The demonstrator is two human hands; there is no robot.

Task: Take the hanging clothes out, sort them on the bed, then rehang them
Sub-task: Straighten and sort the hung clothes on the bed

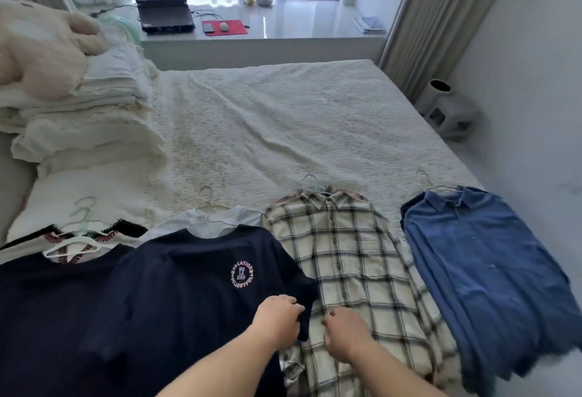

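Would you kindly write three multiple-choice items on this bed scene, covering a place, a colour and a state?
1. Where does the plaid shirt lie?
A. left of the navy T-shirt
B. between the navy T-shirt and the blue shirt
C. on the windowsill

2. What colour is the mouse pad?
A. red
B. green
C. black

3. What is the left hand doing?
A. resting flat
B. hanging idle
C. pinching the T-shirt's sleeve

Answers: 1 B, it has a garment on either side; 2 A, it is red beside the laptop; 3 C, its fingers curl on the sleeve edge.
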